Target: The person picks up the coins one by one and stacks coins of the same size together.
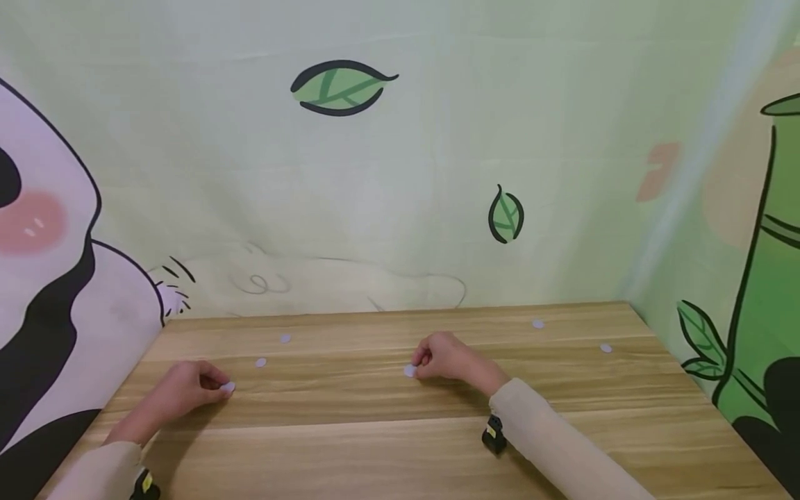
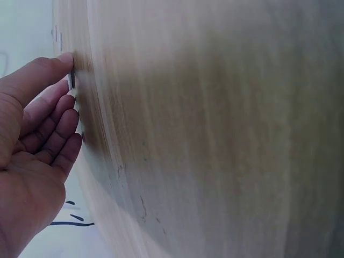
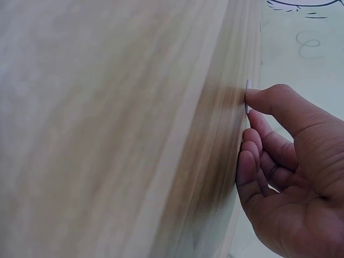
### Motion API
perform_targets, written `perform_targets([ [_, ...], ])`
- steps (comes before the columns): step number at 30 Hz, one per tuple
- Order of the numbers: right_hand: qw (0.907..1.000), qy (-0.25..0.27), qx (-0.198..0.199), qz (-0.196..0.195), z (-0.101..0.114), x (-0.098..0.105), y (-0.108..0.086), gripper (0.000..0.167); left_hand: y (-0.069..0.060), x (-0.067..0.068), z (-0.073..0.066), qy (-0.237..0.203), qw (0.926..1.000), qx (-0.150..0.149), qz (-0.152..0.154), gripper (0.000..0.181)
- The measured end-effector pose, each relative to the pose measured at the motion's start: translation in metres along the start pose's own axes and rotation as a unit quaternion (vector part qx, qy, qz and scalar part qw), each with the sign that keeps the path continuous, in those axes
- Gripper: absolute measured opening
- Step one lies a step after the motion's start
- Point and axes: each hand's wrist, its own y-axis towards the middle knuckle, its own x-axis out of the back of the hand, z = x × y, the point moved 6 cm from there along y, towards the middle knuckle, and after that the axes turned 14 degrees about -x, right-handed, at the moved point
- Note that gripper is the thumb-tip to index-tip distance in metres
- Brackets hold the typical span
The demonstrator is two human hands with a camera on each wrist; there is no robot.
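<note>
Small pale round discs lie on a wooden table (image 1: 350, 444). My left hand (image 1: 181, 394) pinches one disc (image 1: 229, 387) between thumb and finger at the table's left side; in the left wrist view the thumb and fingertips of that hand (image 2: 37, 134) meet at the disc's thin edge (image 2: 72, 79), against the wood. Near the middle, my right hand (image 1: 451, 360) has thumb and index finger at another disc (image 1: 410, 371). The right wrist view shows this hand (image 3: 295, 161) with the disc (image 3: 247, 97) edge-on between thumb and index finger, the other fingers curled.
Two discs (image 1: 285, 338) (image 1: 261, 362) lie beyond my left hand. Toward the back right are two more, one disc (image 1: 538, 324) farther back and another disc (image 1: 606, 348) nearer. A printed cloth (image 1: 400, 173) with leaves and a panda hangs behind the table.
</note>
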Motion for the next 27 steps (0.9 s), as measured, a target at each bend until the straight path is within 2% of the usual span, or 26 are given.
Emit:
perform_targets([
  [8,0.9999,0.002,0.011,-0.003,0.001,0.001,-0.001,0.009,0.001,0.0,0.004,-0.011,0.9996,0.027,0.007,0.022],
  [17,0.9999,0.004,0.013,0.001,0.003,0.0,-0.001,0.008,0.003,0.001,0.002,0.002,0.9994,0.031,0.013,0.023],
  [27,0.9999,0.014,0.004,0.004,0.001,0.0,-0.003,0.009,0.014,-0.001,-0.006,0.002,0.9994,0.029,0.016,0.024],
])
